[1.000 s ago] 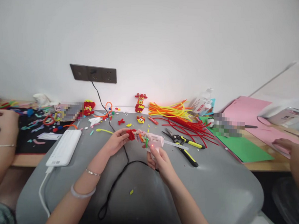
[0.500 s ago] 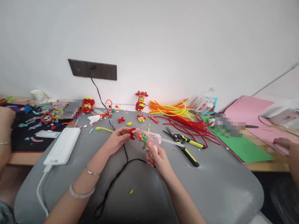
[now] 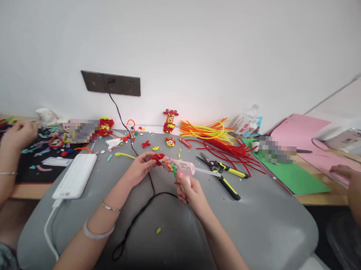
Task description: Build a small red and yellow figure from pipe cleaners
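My left hand [image 3: 139, 168] pinches a small red pipe-cleaner piece [image 3: 158, 159] just above the grey table [image 3: 254, 231]. My right hand [image 3: 190, 193] is wrapped round the handle of a pink glue gun [image 3: 181, 168], whose nozzle points left and touches the red piece. A small red light glows on the gun's body, and a clear glue stick juts out of its back to the right. The gun's black cord [image 3: 140, 215] runs from under my hands up to a wall socket [image 3: 112, 83].
Yellow-handled pliers [image 3: 223, 176] lie right of the gun, behind them a heap of red, orange and yellow pipe cleaners [image 3: 219, 139]. A white power bank [image 3: 74, 176] lies at the left. Small red figures [image 3: 170, 121] stand by the wall. Other people's hands work at both sides [image 3: 17, 134] [image 3: 344, 174].
My hands and the glue gun have hardly moved. The hand of the person on the left has shifted rightward and up over the black mat.
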Tool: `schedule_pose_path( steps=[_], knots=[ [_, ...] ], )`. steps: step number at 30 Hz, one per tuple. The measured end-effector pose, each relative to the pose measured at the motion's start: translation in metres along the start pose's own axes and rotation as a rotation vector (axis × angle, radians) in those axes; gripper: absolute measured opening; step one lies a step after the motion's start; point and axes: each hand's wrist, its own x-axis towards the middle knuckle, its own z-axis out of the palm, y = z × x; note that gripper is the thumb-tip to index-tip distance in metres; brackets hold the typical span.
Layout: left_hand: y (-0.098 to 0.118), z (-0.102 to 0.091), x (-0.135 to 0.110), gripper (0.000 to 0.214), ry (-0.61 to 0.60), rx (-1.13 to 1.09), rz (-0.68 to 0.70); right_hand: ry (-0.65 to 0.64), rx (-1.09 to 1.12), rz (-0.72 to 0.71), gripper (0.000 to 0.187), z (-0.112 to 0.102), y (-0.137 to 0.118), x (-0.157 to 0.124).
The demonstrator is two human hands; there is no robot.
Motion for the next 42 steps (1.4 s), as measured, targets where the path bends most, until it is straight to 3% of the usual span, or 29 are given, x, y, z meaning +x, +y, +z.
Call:
schedule_pose_path(
  steps=[16, 27, 42],
  knots=[
    [0.003, 0.002, -0.001, 0.034, 0.051, -0.042, 0.016, 0.05, -0.01, 0.011, 0.058, -0.009, 0.01, -0.002],
    [0.001, 0.001, -0.001, 0.033, 0.029, 0.042, -0.028, 0.026, -0.026, -0.028, 0.059, 0.002, -0.009, 0.003],
    [0.001, 0.0, -0.001, 0.034, 0.064, 0.018, -0.016, 0.064, -0.034, -0.009, 0.058, -0.004, -0.002, 0.0]
  ],
)
